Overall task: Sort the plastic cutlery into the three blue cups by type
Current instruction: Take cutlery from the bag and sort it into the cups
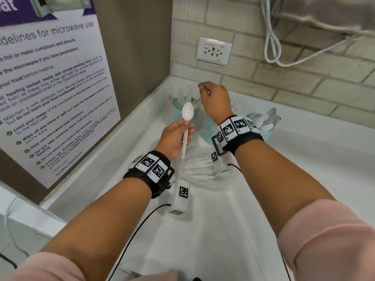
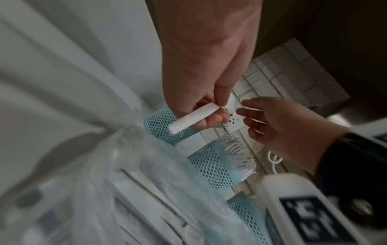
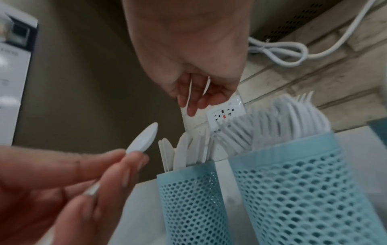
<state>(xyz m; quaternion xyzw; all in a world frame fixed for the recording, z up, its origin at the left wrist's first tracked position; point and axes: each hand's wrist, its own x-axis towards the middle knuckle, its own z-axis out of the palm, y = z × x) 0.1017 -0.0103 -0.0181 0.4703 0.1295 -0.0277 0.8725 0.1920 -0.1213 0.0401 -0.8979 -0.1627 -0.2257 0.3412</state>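
My left hand (image 1: 183,129) pinches a white plastic spoon (image 1: 187,113) by its handle, bowl up, in front of the left blue mesh cup (image 1: 176,107), which holds knives (image 3: 186,149). My right hand (image 1: 204,91) hovers above that cup, fingers curled round two thin white cutlery pieces (image 3: 190,94) seen edge-on; their type is unclear. The middle cup (image 3: 303,190) is packed with forks (image 3: 293,116). The right cup (image 1: 263,131) holds spoons (image 1: 267,118). In the left wrist view the spoon handle (image 2: 192,119) sticks out of my left hand (image 2: 209,107).
A clear plastic bag of loose white cutlery (image 1: 203,169) lies on the white counter (image 1: 223,230) between my wrists. A poster panel (image 1: 50,88) walls the left side. A socket (image 1: 214,50) and a white cable (image 1: 272,47) are on the brick wall behind the cups.
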